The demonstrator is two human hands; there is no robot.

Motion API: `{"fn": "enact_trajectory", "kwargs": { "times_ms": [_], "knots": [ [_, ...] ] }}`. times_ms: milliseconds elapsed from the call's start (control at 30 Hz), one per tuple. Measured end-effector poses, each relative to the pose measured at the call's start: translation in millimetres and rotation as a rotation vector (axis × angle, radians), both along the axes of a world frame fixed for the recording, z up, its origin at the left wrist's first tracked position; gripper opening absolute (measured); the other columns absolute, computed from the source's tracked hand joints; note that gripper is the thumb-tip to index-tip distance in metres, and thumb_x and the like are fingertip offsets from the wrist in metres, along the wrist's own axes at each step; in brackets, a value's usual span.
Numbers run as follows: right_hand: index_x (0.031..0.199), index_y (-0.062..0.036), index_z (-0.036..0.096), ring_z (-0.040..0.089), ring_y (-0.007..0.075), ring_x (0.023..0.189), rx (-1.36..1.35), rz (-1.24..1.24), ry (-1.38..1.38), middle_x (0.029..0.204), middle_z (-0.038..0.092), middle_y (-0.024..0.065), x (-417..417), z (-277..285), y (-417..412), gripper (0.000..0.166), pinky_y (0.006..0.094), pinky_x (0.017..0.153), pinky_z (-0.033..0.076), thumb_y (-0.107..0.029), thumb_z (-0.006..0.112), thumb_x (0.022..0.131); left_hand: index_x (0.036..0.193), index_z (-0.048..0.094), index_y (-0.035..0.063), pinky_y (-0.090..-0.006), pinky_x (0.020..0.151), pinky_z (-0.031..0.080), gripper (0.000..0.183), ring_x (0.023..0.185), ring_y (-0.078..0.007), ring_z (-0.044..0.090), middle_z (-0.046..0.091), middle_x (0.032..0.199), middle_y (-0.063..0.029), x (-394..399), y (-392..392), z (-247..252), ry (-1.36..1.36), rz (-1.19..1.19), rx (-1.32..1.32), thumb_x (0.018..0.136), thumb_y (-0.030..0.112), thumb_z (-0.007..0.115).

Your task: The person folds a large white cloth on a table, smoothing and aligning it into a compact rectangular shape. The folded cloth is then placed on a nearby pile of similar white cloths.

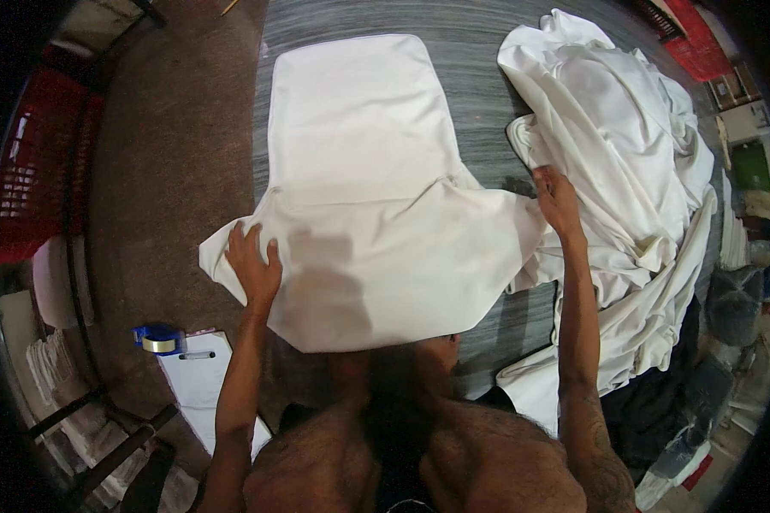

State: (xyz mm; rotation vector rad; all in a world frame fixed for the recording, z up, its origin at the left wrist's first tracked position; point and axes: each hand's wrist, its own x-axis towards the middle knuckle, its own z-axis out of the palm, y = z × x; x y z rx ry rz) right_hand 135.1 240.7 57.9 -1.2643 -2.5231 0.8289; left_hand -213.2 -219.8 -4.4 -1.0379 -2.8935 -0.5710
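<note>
A white fabric cover point(385, 256) lies spread before me on a grey streaked surface point(487, 83), its upper part a flat rounded rectangle and its lower part wider and creased. My left hand point(255, 260) rests on the cover's left side with its fingers apart. At the cover's right corner is my right hand point(555, 195), its fingers curled; whether they pinch the fabric there is not clear. Beside that hand, a large crumpled heap of white fabric point(616, 122) lies on the right.
On the brown surface at left are a blue tape dispenser point(146, 336) with a tape roll, white papers point(196, 385) and a marker pen point(197, 355). A red plastic crate point(29, 167) stands far left. Black material point(648, 410) lies at lower right.
</note>
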Motion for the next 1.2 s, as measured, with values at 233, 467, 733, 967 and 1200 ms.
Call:
{"fn": "enact_trajectory", "kwargs": {
  "times_ms": [233, 467, 733, 967, 1200],
  "knots": [
    [0.106, -0.0085, 0.069, 0.062, 0.0316, 0.107, 0.014, 0.413, -0.493, 0.108, 0.068, 0.0133, -65.9, 14.1, -57.5, 0.035, 0.0528, 0.097, 0.040, -0.025, 0.074, 0.074, 0.120, 0.060, 0.0069, -0.0631, 0.112, 0.019, 0.044, 0.129, -0.0396, 0.042, 0.057, 0.123, -0.0169, -35.7, 75.8, 27.8, -0.033, -0.029, -0.086, 0.080, 0.017, 0.072],
    [0.100, -0.0044, 0.061, 0.062, 0.0370, 0.093, 0.044, 0.556, -0.085, 0.095, 0.066, 0.0134, -32.2, -14.9, -95.5, 0.035, 0.0439, 0.085, 0.047, -0.010, 0.070, 0.067, 0.090, 0.060, 0.0069, -0.0473, 0.097, 0.038, 0.026, 0.106, -0.0350, 0.053, 0.062, 0.096, -0.0095, -51.0, 49.0, 14.1, -0.151, -0.326, 0.185, 0.067, 0.000, 0.069],
    [0.112, 0.0025, 0.065, 0.066, 0.0401, 0.101, -0.341, 0.086, -0.295, 0.106, 0.069, 0.0256, -103.3, -2.0, -77.1, 0.057, 0.0459, 0.088, 0.051, -0.048, 0.064, 0.087, 0.100, 0.069, 0.0067, -0.0444, 0.090, 0.041, 0.026, 0.094, -0.0320, 0.054, 0.061, 0.091, -0.0123, -58.7, 61.8, 6.0, -0.162, -0.226, 0.104, 0.079, 0.019, 0.078],
    [0.090, -0.0008, 0.068, 0.068, 0.0253, 0.087, -0.211, 0.245, -0.277, 0.090, 0.070, 0.0157, -111.9, -18.4, -70.6, 0.027, 0.0373, 0.077, 0.052, -0.019, 0.078, 0.074, 0.102, 0.066, 0.0035, -0.0450, 0.089, 0.039, 0.028, 0.091, -0.0321, 0.051, 0.057, 0.086, -0.0134, -58.5, 58.2, -19.9, -0.051, -0.175, 0.290, 0.087, 0.027, 0.070],
    [0.091, -0.0026, 0.067, 0.066, 0.0345, 0.083, -0.067, 0.101, 0.221, 0.092, 0.070, 0.0163, -90.2, 0.5, -30.8, 0.029, 0.0429, 0.077, 0.051, -0.023, 0.076, 0.074, 0.110, 0.063, 0.0039, -0.0450, 0.096, 0.038, 0.029, 0.099, -0.0327, 0.053, 0.061, 0.101, -0.0143, -57.2, 56.2, -12.9, -0.052, -0.122, 0.396, 0.089, 0.023, 0.067]
  ]
}}
